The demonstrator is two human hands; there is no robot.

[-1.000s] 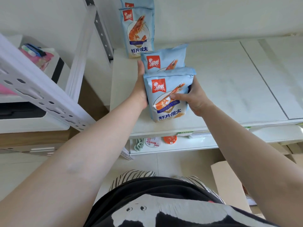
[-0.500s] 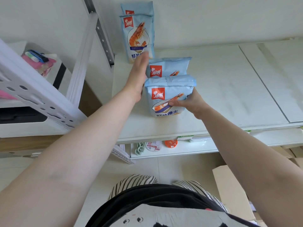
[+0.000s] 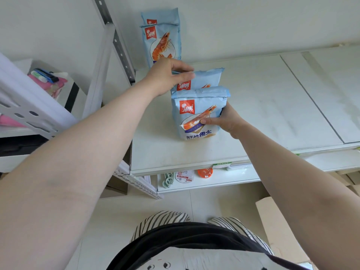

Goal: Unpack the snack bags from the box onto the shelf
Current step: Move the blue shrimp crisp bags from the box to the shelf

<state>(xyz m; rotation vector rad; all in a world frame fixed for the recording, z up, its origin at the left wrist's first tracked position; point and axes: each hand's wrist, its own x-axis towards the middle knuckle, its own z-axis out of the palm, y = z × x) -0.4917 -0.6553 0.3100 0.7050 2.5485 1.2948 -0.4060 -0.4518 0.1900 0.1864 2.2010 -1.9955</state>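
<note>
Right hand [image 3: 226, 121] grips the front snack bag [image 3: 198, 114]; left hand [image 3: 169, 76], fingers loosely extended, touches the rear bag [image 3: 206, 78].

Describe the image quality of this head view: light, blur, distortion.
Head view: soft, even daylight, no harsh glare on the white shelf; wide-angle bending curves the shelf post and stretches both forearms; left hand fingertips slightly motion-blurred; front snack bag print sharp, right hand crisp.
</note>
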